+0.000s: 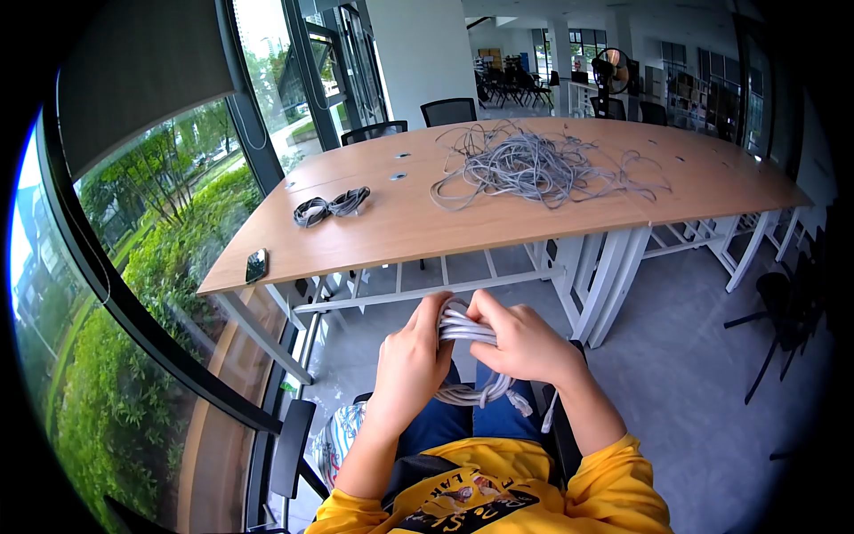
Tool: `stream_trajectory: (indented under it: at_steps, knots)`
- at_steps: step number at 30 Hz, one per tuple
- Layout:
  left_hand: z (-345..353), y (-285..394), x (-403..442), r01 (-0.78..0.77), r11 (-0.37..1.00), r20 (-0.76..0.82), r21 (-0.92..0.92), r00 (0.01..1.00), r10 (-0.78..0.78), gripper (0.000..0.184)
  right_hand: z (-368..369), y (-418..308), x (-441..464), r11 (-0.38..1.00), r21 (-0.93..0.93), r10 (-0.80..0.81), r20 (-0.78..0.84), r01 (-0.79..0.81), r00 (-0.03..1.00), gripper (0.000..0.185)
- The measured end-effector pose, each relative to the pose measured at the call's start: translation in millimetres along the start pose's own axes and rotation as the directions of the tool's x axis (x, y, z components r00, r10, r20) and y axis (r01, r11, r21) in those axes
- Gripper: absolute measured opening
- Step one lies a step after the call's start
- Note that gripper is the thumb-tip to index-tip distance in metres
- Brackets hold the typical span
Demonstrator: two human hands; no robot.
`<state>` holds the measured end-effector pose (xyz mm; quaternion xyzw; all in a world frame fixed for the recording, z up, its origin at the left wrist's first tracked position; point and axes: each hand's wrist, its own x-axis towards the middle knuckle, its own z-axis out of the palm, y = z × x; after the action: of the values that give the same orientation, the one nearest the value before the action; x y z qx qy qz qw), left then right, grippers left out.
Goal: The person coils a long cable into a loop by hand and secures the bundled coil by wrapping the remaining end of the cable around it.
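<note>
Above my lap, a coiled grey network cable (pixel 464 327) is gripped between both hands. My left hand (pixel 414 351) has its fingers wrapped round the left side of the coil. My right hand (pixel 519 338) closes on the coil's right side, thumb and fingers pressed on the strands. The coil's lower loop hangs beneath the hands, and the cable's plug ends dangle at the lower right. On the table (pixel 374 240) ahead lies a big tangled heap of grey cables (pixel 532 167). To its left rests a dark grey cable bundle (pixel 331 206) in a figure-eight shape.
A phone (pixel 256 265) lies at the table's near left corner. Black chairs (pixel 448 111) stand behind the table, and another chair (pixel 783 311) is at the right. Tall windows run along the left. A chair armrest (pixel 294 445) is beside my left arm.
</note>
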<state>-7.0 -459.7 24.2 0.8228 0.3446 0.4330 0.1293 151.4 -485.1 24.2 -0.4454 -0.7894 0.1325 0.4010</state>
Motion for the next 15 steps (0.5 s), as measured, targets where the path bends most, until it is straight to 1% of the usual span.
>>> stream_trajectory:
  at_steps: [1, 3, 4, 5, 6, 7, 8, 9, 10, 11, 12, 13, 14, 15]
  knots:
    - [0.1, -1.8, 0.4, 0.0, 1.0, 0.0, 0.001, 1.0, 0.0, 0.041, -0.3, 0.3, -0.7, 1.0, 0.014, -0.022, -0.015, 0.022, 1.0, 0.026]
    - [-0.3, -4.1, 3.1, -0.172, 0.983, 0.043, 0.068, 0.985, 0.17, 0.046, -2.7, -0.5, 1.0, 0.998, 0.023, -0.049, -0.034, 0.05, 0.998, 0.026]
    - [-1.9, 1.6, 3.0, -0.124, 0.987, 0.062, 0.1, 0.991, 0.118, 0.047, -4.2, -2.7, 2.0, 1.0, 0.004, -0.03, 0.005, 0.03, 1.0, 0.024]
    - [-0.1, -0.7, 3.4, -0.124, 0.987, 0.065, 0.099, 0.991, 0.118, 0.047, -4.8, -4.1, 1.9, 1.0, -0.015, -0.008, 0.044, 0.008, 0.999, 0.023]
    - [2.5, -5.8, 3.9, -0.202, 0.976, 0.016, 0.085, 0.979, 0.202, 0.049, -3.6, -3.7, 1.1, 1.0, -0.013, -0.006, 0.042, 0.007, 0.999, 0.023]
    - [3.7, -9.0, 4.2, -0.279, 0.957, -0.036, 0.076, 0.959, 0.282, 0.05, -1.9, -2.8, 0.8, 0.999, 0.005, -0.043, -0.004, 0.043, 0.999, 0.024]
    - [3.0, -8.1, 3.9, -0.278, 0.958, -0.036, 0.077, 0.959, 0.281, 0.05, -0.5, -1.9, 0.9, 0.997, 0.021, -0.08, -0.049, 0.081, 0.996, 0.025]
    - [1.9, -6.0, 2.8, -0.243, 0.97, -0.025, 0.012, 0.97, 0.243, 0.05, 0.6, -0.9, 0.3, 0.996, 0.022, -0.08, -0.048, 0.081, 0.996, 0.025]
    - [1.1, -4.7, 2.4, -0.207, 0.977, -0.011, -0.054, 0.978, 0.207, 0.049, 1.2, 0.2, -0.5, 0.998, -0.018, -0.066, -0.078, 0.064, 0.995, 0.029]
    - [0.6, -5.2, 2.7, -0.208, 0.977, -0.012, -0.053, 0.978, 0.207, 0.049, 1.3, 0.8, -0.9, 0.997, -0.059, -0.052, -0.109, 0.046, 0.993, 0.032]
    - [-0.4, -6.2, 3.1, -0.199, 0.977, -0.014, -0.075, 0.98, 0.199, 0.048, 1.1, -1.3, -0.3, 0.997, -0.06, -0.053, -0.109, 0.047, 0.993, 0.032]
    - [-1.0, -6.7, 3.8, -0.191, 0.977, -0.017, -0.097, 0.982, 0.19, 0.047, 0.6, -5.2, 0.8, 0.99, -0.141, -0.048, -0.202, 0.02, 0.978, 0.038]
    - [-2.1, -4.7, 4.4, -0.18, 0.971, -0.007, -0.158, 0.983, 0.181, 0.042, 0.0, -7.2, 1.7, 0.976, -0.219, -0.05, -0.294, -0.016, 0.955, 0.045]
    - [-4.5, -5.2, 3.9, -0.168, 0.973, 0.05, -0.159, 0.983, 0.178, 0.045, 0.2, -4.6, 2.4, 0.987, -0.162, -0.029, -0.248, -0.012, 0.968, 0.052]
